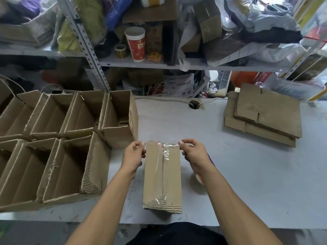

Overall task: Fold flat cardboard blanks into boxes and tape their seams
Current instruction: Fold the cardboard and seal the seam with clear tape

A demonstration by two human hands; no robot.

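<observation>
Both hands' curled fingers, left hand (134, 152) and right hand (193, 152), flank the taped box (161, 175) (its cardboard shows no print).

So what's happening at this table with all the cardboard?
A person is taping boxes. Both hands, left hand and right hand, sit at the far end of a closed brown cardboard box with clear tape along its seam. Finished open boxes stand left; flat cardboard blanks wait right.

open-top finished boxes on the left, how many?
At least 6 open boxes: four in the back row, two clear in the front row. More may be cut off at the left edge. The taped box in the middle is not counted.
</observation>
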